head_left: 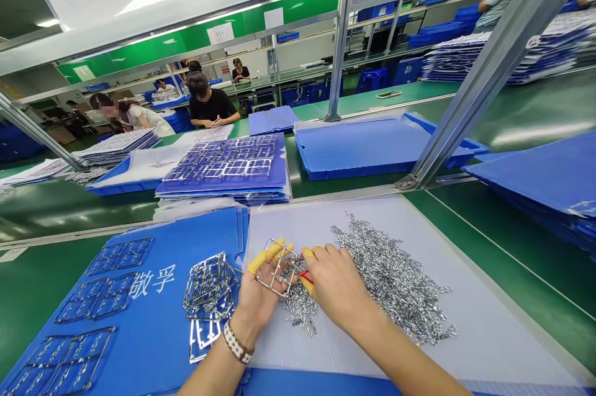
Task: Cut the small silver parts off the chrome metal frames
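Observation:
My left hand, with yellow finger covers and a beaded bracelet at the wrist, holds up a silvery sprue frame by its edge. Red-handled nippers are gripped in my right hand, which also wears yellow finger covers. Their jaws meet the right side of the frame; whether they are closed is too small to tell. Below both hands lies a small heap of silvery pieces on a whitish sheet. Left of my left hand is a jumbled stack of similar frames.
A big pile of silvery pieces spreads to the right. Several frames lie in a column on a blue sheet. Behind are a stack of boards with frames, a blue tray and a slanted metal post. People sit further back.

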The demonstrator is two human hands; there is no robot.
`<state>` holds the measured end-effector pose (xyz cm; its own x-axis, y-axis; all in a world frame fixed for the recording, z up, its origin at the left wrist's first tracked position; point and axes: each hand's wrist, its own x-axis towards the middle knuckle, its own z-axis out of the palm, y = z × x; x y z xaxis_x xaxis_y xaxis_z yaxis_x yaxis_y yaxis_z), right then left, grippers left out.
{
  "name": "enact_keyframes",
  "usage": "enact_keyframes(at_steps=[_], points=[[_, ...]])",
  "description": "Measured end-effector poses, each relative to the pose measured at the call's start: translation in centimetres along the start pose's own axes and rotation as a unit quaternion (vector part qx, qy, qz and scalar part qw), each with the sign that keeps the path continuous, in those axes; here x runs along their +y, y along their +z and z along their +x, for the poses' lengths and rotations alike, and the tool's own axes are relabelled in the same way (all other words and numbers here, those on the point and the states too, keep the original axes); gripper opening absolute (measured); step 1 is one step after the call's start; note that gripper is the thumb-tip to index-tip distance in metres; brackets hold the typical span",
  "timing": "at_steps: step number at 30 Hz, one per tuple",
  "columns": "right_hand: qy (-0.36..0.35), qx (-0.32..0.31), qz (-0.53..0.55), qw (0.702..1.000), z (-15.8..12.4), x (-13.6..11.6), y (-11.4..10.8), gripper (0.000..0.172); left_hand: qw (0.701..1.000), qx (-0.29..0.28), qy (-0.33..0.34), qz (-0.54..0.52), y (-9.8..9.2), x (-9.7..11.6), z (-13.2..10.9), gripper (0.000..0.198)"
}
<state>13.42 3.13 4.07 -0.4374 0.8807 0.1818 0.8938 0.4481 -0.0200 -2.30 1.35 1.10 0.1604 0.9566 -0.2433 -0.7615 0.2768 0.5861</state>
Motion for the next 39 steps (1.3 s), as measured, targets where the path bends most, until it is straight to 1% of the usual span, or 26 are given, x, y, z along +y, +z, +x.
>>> enact_keyframes(at_steps=[8,11,13,16,20,25,28,33,39], points=[[0.011,-0.021,0.007,1.000,0.2,-0.5,-0.6,0.018,0.999,0.008,0.026,0.035,-0.2,-0.4,0.0,0.037],[0.011,-0.021,0.009,1.000,0.2,-0.5,-0.8,0.020,0.998,0.016,0.034,0.053,-0.3,-0.5,0.0,0.040],[0.012,-0.020,0.000,1.000,0.2,-0.6,-0.8,0.018,0.998,0.018,0.034,0.058,-0.4,-0.6,0.0,0.041],[0.014,-0.029,-0.018,0.999,0.2,-0.9,-0.7,0.015,0.998,0.020,0.029,0.056,-0.5,-0.7,0.0,0.039],[0.014,-0.040,-0.024,0.999,0.3,-1.0,-0.6,0.017,0.998,0.024,0.035,0.047,-0.5,-0.7,0.0,0.038],[0.011,-0.034,-0.012,0.999,-0.5,-0.9,-0.9,0.015,0.998,0.024,0.048,0.036,-0.3,-0.2,0.0,0.039],[0.008,-0.028,0.004,1.000,-1.0,-1.3,-0.9,0.020,0.997,0.038,0.049,0.037,-0.2,-0.2,0.0,0.039],[-0.007,-0.039,0.019,0.999,-1.2,-2.3,-0.4,0.019,0.997,0.052,0.045,0.042,-0.2,-0.4,0.1,0.041],[-0.009,-0.049,0.016,0.999,-1.1,-2.5,-0.1,0.020,0.997,0.056,0.048,0.029,-0.1,-0.4,0.0,0.038]])
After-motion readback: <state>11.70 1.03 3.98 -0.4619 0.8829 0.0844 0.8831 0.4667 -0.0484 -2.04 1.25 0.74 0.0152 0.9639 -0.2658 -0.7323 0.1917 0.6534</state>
